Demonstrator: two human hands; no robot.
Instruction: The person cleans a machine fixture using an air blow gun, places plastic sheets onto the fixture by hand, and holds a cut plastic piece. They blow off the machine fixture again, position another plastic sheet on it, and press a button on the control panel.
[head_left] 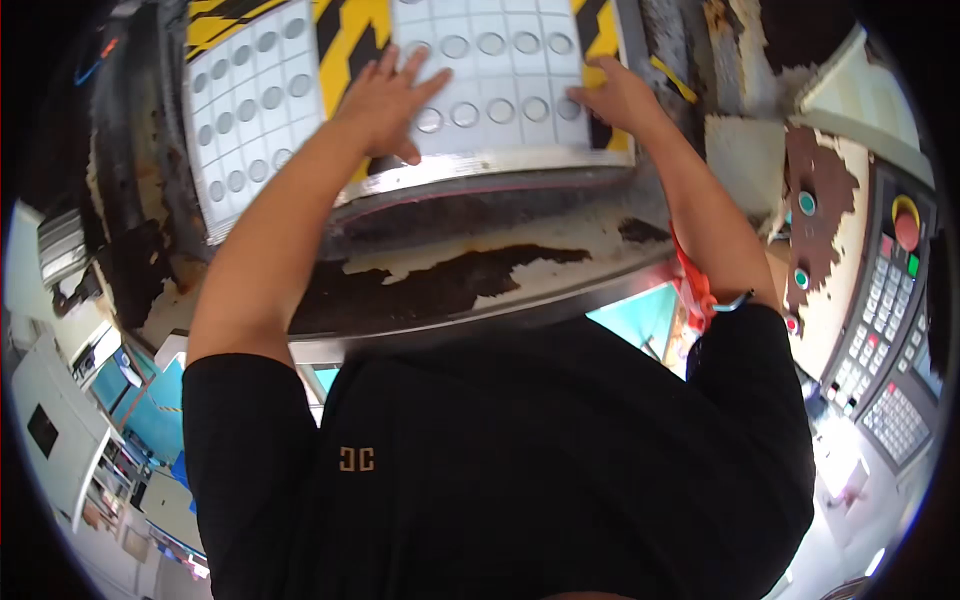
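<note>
My left hand (385,100) is open, fingers spread, at the left edge of a white panel (500,80) with a grid and rows of round outlines. Its fingertips overlap the panel, and the thumb points down toward the lower metal edge. My right hand (622,98) is at the panel's right edge, with the thumb and a finger apart and pointing inward; its other fingers are partly hidden. Around the panel runs a yellow and black striped surface (350,45). To the left lies a second white panel (250,105) with similar circles.
A worn, rust-stained metal ledge (440,270) runs between the panels and my body. At right stands a control panel (880,310) with keys and a red emergency stop button (906,228). Green buttons (806,203) sit beside it. Something orange-red (692,285) is near my right forearm.
</note>
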